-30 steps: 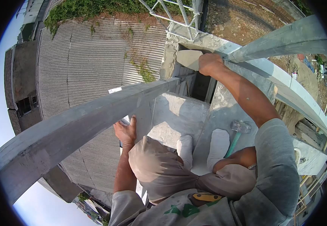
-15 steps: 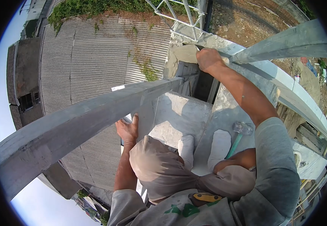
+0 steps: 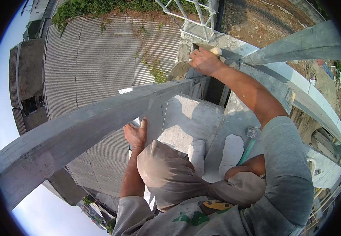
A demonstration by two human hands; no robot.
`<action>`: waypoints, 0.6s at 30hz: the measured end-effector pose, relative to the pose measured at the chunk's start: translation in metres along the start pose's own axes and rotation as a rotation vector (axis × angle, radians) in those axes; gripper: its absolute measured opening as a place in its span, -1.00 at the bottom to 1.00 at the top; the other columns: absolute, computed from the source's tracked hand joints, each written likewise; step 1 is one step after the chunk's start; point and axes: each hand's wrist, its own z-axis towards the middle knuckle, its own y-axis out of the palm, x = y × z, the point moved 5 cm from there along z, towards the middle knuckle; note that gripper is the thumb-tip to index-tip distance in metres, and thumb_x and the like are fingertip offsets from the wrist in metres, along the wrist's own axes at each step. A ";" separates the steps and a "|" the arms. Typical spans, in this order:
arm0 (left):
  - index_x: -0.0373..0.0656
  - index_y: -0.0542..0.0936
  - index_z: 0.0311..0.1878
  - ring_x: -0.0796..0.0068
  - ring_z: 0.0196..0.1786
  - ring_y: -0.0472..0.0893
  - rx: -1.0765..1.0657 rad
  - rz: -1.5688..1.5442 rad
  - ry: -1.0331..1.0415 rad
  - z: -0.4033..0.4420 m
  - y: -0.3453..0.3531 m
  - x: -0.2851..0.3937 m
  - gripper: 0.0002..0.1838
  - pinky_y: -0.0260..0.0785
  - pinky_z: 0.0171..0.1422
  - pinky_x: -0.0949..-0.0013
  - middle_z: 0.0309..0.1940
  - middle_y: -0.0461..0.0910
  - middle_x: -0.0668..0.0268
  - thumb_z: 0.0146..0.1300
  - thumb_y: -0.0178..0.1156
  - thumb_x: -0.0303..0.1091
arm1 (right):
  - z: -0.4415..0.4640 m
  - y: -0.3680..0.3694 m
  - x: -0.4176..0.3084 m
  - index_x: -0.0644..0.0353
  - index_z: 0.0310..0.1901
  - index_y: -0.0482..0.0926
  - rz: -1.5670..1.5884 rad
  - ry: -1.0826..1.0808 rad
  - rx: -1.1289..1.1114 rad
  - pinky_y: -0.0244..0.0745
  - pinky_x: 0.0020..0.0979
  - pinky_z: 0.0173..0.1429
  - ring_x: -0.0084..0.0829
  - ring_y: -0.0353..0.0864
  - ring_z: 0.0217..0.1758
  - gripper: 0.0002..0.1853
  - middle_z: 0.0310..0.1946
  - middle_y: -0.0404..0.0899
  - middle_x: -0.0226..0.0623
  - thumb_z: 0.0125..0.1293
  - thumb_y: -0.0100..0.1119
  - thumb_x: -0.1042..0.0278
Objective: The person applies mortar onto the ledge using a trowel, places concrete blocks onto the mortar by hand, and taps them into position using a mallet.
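Observation:
My right hand [image 3: 205,61] is closed around a trowel with a pale wooden handle [image 3: 216,51]. The trowel's grey blade [image 3: 179,70] is tilted by the mortared corner at the top of the wall [image 3: 183,51], beside a narrow dark opening [image 3: 214,91]. Whether the blade touches the mortar I cannot tell. My left hand [image 3: 136,134] grips the edge of a grey panel [image 3: 153,122], thumb on the near side and the other fingers partly hidden. A hammer [image 3: 253,133] with a teal handle lies beside my white-covered right foot [image 3: 232,151].
A long grey beam [image 3: 88,118] crosses the left side, above my left hand. Another grey beam [image 3: 296,45] stands at upper right. White rebar [image 3: 196,19] rises beyond the corner. Below lie a corrugated roof [image 3: 99,59] and rubble ground [image 3: 249,27], a steep drop.
My right hand has moved slightly left and turned, bringing the wooden handle end into view. The trowel blade has swung down and left from the corner. My left hand keeps its grip.

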 end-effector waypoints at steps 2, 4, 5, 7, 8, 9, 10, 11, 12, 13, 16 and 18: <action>-0.32 0.15 0.35 -0.10 0.22 0.35 0.020 -0.015 0.029 0.001 0.000 0.000 -0.05 0.25 0.26 0.07 0.17 0.32 -0.06 0.00 0.36 0.00 | 0.006 0.001 -0.009 -0.03 -0.55 0.66 0.007 -0.028 -0.009 0.35 -0.36 0.01 -0.44 0.55 -0.16 -0.87 -0.39 0.56 -0.46 0.06 0.13 0.31; -0.32 0.14 0.36 -0.09 0.23 0.35 0.031 -0.026 0.051 0.001 0.001 -0.001 -0.03 0.24 0.27 0.07 0.18 0.32 -0.06 0.00 0.37 0.00 | 0.012 -0.001 -0.014 -0.03 -0.54 0.65 0.022 -0.048 -0.051 0.33 -0.37 0.04 -0.46 0.54 -0.13 -0.86 -0.37 0.55 -0.50 0.09 0.12 0.31; -0.31 0.13 0.36 -0.09 0.24 0.35 0.033 -0.028 0.056 0.001 0.002 -0.002 -0.03 0.24 0.27 0.07 0.18 0.32 -0.05 -0.01 0.37 0.00 | 0.012 -0.005 -0.014 -0.04 -0.53 0.65 0.011 -0.067 -0.046 0.33 -0.37 0.05 -0.47 0.53 -0.12 -0.85 -0.36 0.55 -0.51 0.10 0.11 0.31; -0.30 0.13 0.37 -0.09 0.24 0.35 0.027 -0.025 0.035 0.000 0.001 -0.003 -0.02 0.24 0.27 0.07 0.19 0.31 -0.05 -0.01 0.37 0.00 | 0.014 -0.012 -0.016 -0.05 -0.51 0.65 -0.011 -0.114 -0.031 0.31 -0.37 0.07 -0.48 0.52 -0.10 -0.85 -0.33 0.54 -0.53 0.13 0.09 0.31; -0.30 0.13 0.37 -0.09 0.24 0.35 0.015 -0.021 0.013 0.000 0.000 -0.001 -0.02 0.24 0.27 0.07 0.19 0.31 -0.05 -0.01 0.37 0.00 | 0.014 -0.010 -0.017 -0.04 -0.50 0.64 -0.005 -0.129 -0.038 0.31 -0.37 0.05 -0.48 0.51 -0.10 -0.85 -0.34 0.53 -0.51 0.15 0.09 0.30; -0.30 0.13 0.37 -0.09 0.25 0.34 0.004 -0.019 -0.006 0.000 0.000 0.001 -0.02 0.24 0.27 0.07 0.20 0.31 -0.05 -0.01 0.37 0.00 | 0.014 -0.007 -0.016 -0.02 -0.49 0.64 -0.002 -0.142 -0.044 0.31 -0.38 0.03 -0.47 0.50 -0.09 -0.85 -0.34 0.52 -0.49 0.16 0.08 0.29; -0.29 0.13 0.37 -0.08 0.25 0.34 0.011 -0.019 0.006 0.001 0.000 0.001 -0.02 0.24 0.27 0.06 0.20 0.31 -0.05 -0.01 0.37 0.00 | 0.016 -0.006 -0.015 0.00 -0.47 0.63 -0.001 -0.153 -0.048 0.30 -0.38 0.01 -0.46 0.49 -0.09 -0.85 -0.34 0.51 -0.47 0.18 0.07 0.29; -0.28 0.13 0.37 -0.08 0.25 0.34 0.019 -0.020 0.017 0.001 0.001 0.000 -0.02 0.24 0.28 0.06 0.20 0.31 -0.05 -0.02 0.37 0.00 | 0.017 -0.006 -0.014 0.00 -0.48 0.63 0.011 -0.155 -0.004 0.30 -0.38 0.01 -0.46 0.49 -0.09 -0.84 -0.35 0.51 -0.47 0.19 0.08 0.28; -0.27 0.12 0.37 -0.08 0.25 0.34 0.025 -0.019 0.024 0.000 0.000 -0.001 -0.02 0.24 0.28 0.06 0.20 0.31 -0.05 -0.02 0.37 0.00 | 0.017 -0.006 -0.015 0.00 -0.48 0.63 0.027 -0.160 0.038 0.30 -0.39 0.01 -0.46 0.48 -0.10 -0.83 -0.35 0.51 -0.48 0.20 0.08 0.28; -0.27 0.13 0.37 -0.08 0.26 0.34 0.018 -0.016 0.017 -0.001 0.001 -0.002 -0.02 0.24 0.28 0.06 0.20 0.31 -0.05 -0.02 0.37 0.00 | 0.015 -0.005 -0.017 0.00 -0.49 0.62 0.046 -0.165 0.077 0.30 -0.39 0.01 -0.46 0.48 -0.10 -0.83 -0.36 0.51 -0.48 0.21 0.08 0.27; -0.25 0.13 0.38 -0.08 0.26 0.34 0.012 -0.016 0.015 0.002 -0.001 0.000 -0.03 0.24 0.29 0.06 0.21 0.31 -0.06 -0.02 0.37 0.01 | 0.016 -0.010 -0.019 -0.07 -0.52 0.64 0.033 -0.141 0.024 0.29 -0.39 0.08 -0.51 0.49 -0.06 -0.85 -0.35 0.52 -0.52 0.14 0.09 0.30; -0.24 0.13 0.38 -0.08 0.26 0.34 0.018 -0.024 0.025 0.000 0.000 0.000 -0.03 0.23 0.29 0.06 0.21 0.31 -0.05 -0.01 0.37 0.01 | 0.015 -0.006 -0.017 -0.07 -0.52 0.64 0.027 -0.115 0.007 0.29 -0.39 0.07 -0.51 0.49 -0.07 -0.85 -0.36 0.52 -0.52 0.13 0.09 0.30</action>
